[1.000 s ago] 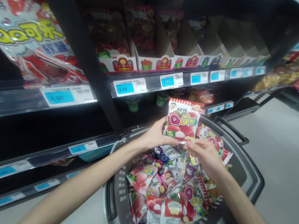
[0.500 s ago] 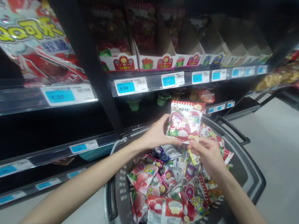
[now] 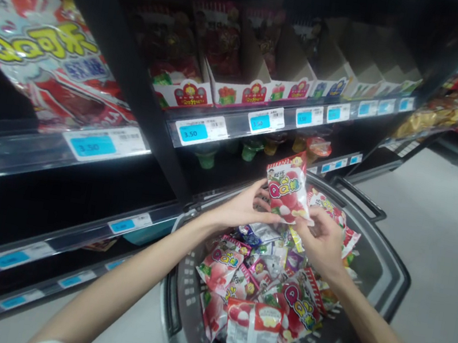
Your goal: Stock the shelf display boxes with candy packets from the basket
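Note:
Above the basket I hold up a small red and white packet of gummy candy [image 3: 289, 190], tilted, with its printed front towards me. My right hand [image 3: 323, 238] pinches its lower right corner between thumb and fingers. At its lower left, my left hand [image 3: 245, 203] has the thumb along the bottom edge and the fingers curled behind, partly hidden by the packet. Below both hands, a grey shopping basket [image 3: 387, 272] carries a heap of similar candy packets [image 3: 299, 304]. One packet [image 3: 251, 337] at the near side lies with its white back up.
Dark store shelves with price tags [image 3: 200, 132] run along the left and ahead. Cardboard display boxes [image 3: 241, 93] stand on the middle shelf, some with bags inside. A large red candy bag [image 3: 43, 55] is at far left. Pale floor [image 3: 448, 212] shows on the right.
The candy packet has turned from upright to leaning left at its top. My right hand has shifted slightly with its corner, and the left fingers show more behind it.

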`<state>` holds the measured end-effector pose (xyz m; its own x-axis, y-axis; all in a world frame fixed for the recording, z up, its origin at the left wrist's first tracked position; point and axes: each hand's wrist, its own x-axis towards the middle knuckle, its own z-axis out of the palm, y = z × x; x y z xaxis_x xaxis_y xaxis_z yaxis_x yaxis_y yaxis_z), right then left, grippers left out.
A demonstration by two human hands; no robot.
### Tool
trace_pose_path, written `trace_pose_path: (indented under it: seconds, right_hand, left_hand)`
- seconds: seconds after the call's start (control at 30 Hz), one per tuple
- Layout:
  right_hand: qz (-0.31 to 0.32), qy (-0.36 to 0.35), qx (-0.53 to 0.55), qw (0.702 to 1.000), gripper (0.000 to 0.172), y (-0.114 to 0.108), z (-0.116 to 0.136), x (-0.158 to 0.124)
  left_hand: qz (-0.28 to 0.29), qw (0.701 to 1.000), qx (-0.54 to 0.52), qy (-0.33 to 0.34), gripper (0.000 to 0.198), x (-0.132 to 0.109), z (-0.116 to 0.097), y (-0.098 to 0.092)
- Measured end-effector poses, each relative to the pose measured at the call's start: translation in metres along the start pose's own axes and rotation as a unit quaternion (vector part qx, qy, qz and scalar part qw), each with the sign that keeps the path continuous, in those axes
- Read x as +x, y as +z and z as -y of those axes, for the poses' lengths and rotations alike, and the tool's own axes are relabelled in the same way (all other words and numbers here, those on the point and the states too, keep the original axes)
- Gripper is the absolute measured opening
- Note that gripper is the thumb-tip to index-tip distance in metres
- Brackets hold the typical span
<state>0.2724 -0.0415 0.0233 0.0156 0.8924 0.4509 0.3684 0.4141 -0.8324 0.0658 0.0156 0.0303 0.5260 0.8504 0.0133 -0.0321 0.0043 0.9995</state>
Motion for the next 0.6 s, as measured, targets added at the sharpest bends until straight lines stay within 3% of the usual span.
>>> trace_pose_path:
  seconds: [0.13,0.3,0.4,0.6]
  right_hand:
    - [-0.006,-0.172,-0.089,0.981,0.009,0.003,0.007,-0.004]
    - [0.046,-0.337,-0.121,0.932,0.022,0.008,0.012,-0.006]
    - [0.067,-0.386,-0.168,0.905,0.028,0.008,0.011,-0.006]
    - [0.050,-0.413,-0.248,0.875,0.032,0.002,0.010,-0.007]
  left_hand:
    - [0.050,0.983,-0.168,-0.046,0.081,-0.003,-0.005,0.001]
    - [0.090,0.960,-0.255,-0.076,0.062,-0.005,-0.006,0.000]
    - [0.072,0.951,-0.291,-0.076,0.063,-0.005,-0.010,0.001]
    - [0.041,0.948,-0.309,-0.067,0.066,-0.006,-0.019,0.002]
